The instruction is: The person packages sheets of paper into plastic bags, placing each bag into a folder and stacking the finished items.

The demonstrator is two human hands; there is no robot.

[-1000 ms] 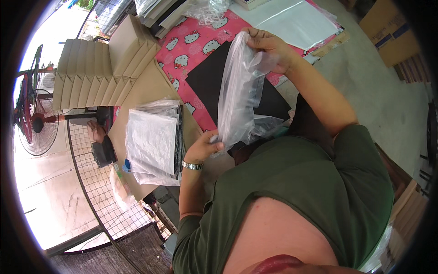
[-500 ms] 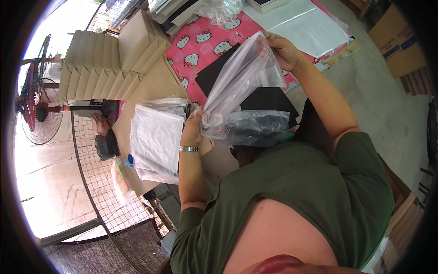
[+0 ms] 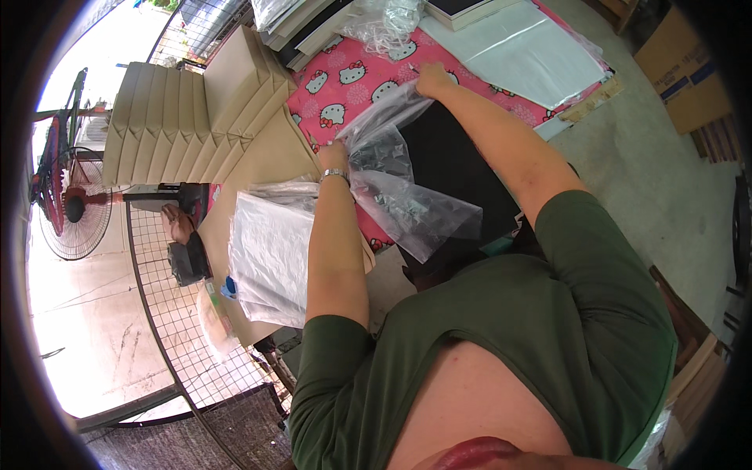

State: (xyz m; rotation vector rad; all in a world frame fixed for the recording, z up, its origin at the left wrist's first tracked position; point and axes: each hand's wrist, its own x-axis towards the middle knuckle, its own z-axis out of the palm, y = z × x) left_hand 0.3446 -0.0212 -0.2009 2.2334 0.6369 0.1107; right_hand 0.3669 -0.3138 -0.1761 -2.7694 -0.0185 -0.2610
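Observation:
A clear plastic bag point(image 3: 382, 160) is stretched between my two hands over a black flat board or book point(image 3: 458, 168). My left hand point(image 3: 333, 154), with a metal watch on its wrist, is closed on one corner of the bag near the board's left side. Farther off and to the right, my right hand point(image 3: 435, 81) grips the opposite end of the bag's edge. Loose film hangs back toward me across the black surface. To the left of my left forearm lies a stack of clear plastic bags point(image 3: 270, 247).
Tan wrapped parcels point(image 3: 160, 125) stand in rows at the far left of the pink patterned cover point(image 3: 356, 74). Stacked books point(image 3: 313, 35) and crumpled plastic point(image 3: 384, 27) are at the back. A whitish plastic sheet point(image 3: 517, 55) lies far right; a fan point(image 3: 74, 204) stands left.
Both hands have moved away from me, lowering the bag toward the black board. The bag's upper edge now lies farther out, and its loose part drapes toward me.

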